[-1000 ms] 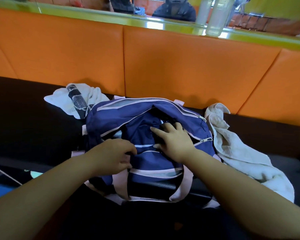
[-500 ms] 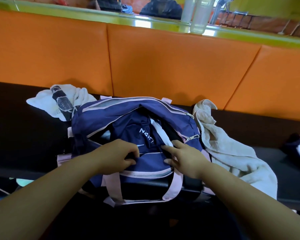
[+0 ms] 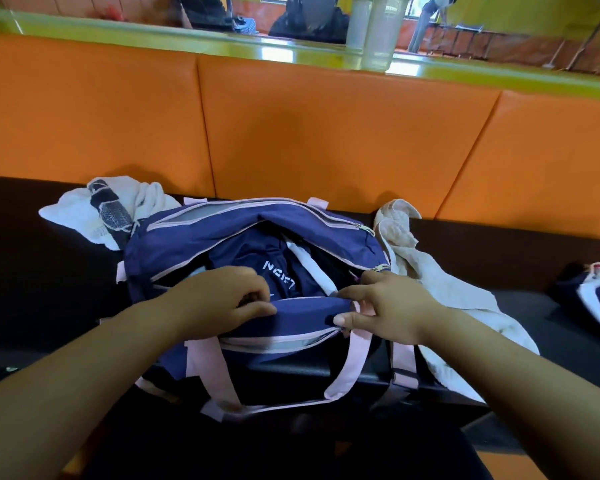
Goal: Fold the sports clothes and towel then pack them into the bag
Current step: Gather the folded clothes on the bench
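A navy bag (image 3: 205,237) with pink straps and zip trim lies unzipped on the black bench (image 3: 32,282). Inside it lies a navy garment with white lettering (image 3: 278,271) and a white stripe. My left hand (image 3: 222,299) grips the bag's near rim on the left. My right hand (image 3: 385,310) pinches the same rim on the right, thumb underneath. Behind the bag's left end is a crumpled white garment with a dark patch (image 3: 94,216). A beige towel (image 3: 440,292) trails off the bag's right side.
Orange padded backrests (image 3: 326,133) rise behind the bench, topped by a green ledge (image 3: 153,39) with a clear bottle (image 3: 378,32). Another navy and white garment (image 3: 596,296) lies at the far right. People are beyond the ledge.
My right hand has come out of the bag's opening and moved to its near rim. Both hands now hold that rim, and the garment inside shows its lettering.
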Available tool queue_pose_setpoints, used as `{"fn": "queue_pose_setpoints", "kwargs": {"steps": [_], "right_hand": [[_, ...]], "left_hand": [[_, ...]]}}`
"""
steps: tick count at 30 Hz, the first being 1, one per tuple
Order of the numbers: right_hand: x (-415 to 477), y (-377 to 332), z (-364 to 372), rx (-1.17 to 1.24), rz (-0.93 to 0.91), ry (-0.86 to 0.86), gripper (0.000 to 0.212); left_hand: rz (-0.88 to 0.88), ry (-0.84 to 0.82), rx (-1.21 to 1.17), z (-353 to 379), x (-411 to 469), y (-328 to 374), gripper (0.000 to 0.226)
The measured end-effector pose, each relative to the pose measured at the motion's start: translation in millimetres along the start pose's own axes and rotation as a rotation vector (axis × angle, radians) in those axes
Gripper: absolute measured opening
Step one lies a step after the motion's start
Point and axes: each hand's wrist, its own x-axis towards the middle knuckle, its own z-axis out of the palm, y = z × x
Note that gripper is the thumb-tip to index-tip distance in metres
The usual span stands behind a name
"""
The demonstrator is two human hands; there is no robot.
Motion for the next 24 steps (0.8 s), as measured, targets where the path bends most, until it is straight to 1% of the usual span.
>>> {"fn": "queue_pose_setpoints", "kwargs": {"steps": [1,2,3,5,6,9,11,12,13,15,16,17,19,20,22,24], "right_hand": [[-0.2,1.0,1.2,0.039,0.001,0.042,0.089],[1.5,1.6,2.1,0.066,-0.001,0.099,0.087],[5.2,3.5,3.3,0.064,-0.016,0.172,0.078],[15.6,5.1,5.7,-0.042,-0.076,0.326,0.049],[22.1,3.6,6.5,-0.11,-0.108,0.383,0.043],[43.6,-6.8,7.4,-0.222,-0.214,0.435,0.049],[58.0,-11.7,7.2,-0.26,-0.26,0.389,0.058],[64.3,-14.9,6.4,-0.285,-0.272,0.318,0.066],[70.3,-15.9,7.1,-0.297,-0.279,0.242,0.07],[80.6,-12.9,9.2,-0.286,-0.273,0.099,0.065],[84.0,-8.6,11.0,-0.283,-0.24,0.01,0.059],[85.5,-3.5,12.3,-0.29,-0.213,-0.054,0.054],[84.1,7.3,13.0,-0.292,-0.173,-0.143,0.05],[83.2,12.7,14.1,-0.272,-0.152,-0.161,0.05],[80.6,19.2,15.0,-0.265,-0.133,-0.183,0.052],[78.5,18.8,14.5,-0.315,-0.134,-0.182,0.052]], "left_hand": [[0.007,0.038,0.066,2.6,5.9,1.2,0.038],[0.032,0.093,0.148,6.4,12.4,0.9,0.041],[0.071,0.15,0.257,10.6,18.4,0.0,0.037],[0.103,0.193,0.444,14.6,26.4,1.2,0.02],[0.132,0.231,0.519,14.7,30.7,2.2,0.026],[0.197,0.431,0.645,8.4,36.8,1.0,0.039],[0.161,0.488,0.653,1.8,38.6,-9.6,0.048],[0.133,0.471,0.662,-1.0,39.3,-17.5,0.052],[0.113,0.418,0.666,-3.6,39.5,-25.8,0.058],[0.09,0.279,0.643,-9.0,40.1,-41.7,0.079],[0.06,0.23,0.617,-11.8,40.3,-47.9,0.086],[0.038,0.2,0.575,-13.7,39.9,-50.7,0.088],[0.045,0.151,0.461,-12.1,40.3,-54.5,0.084],[0.049,0.122,0.426,-10.6,41.6,-56.7,0.08],[0.004,-0.012,0.376,-12.0,41.7,-57.4,0.073],[-0.019,-0.052,0.348,-14.3,42.0,-56.0,0.073]]}}
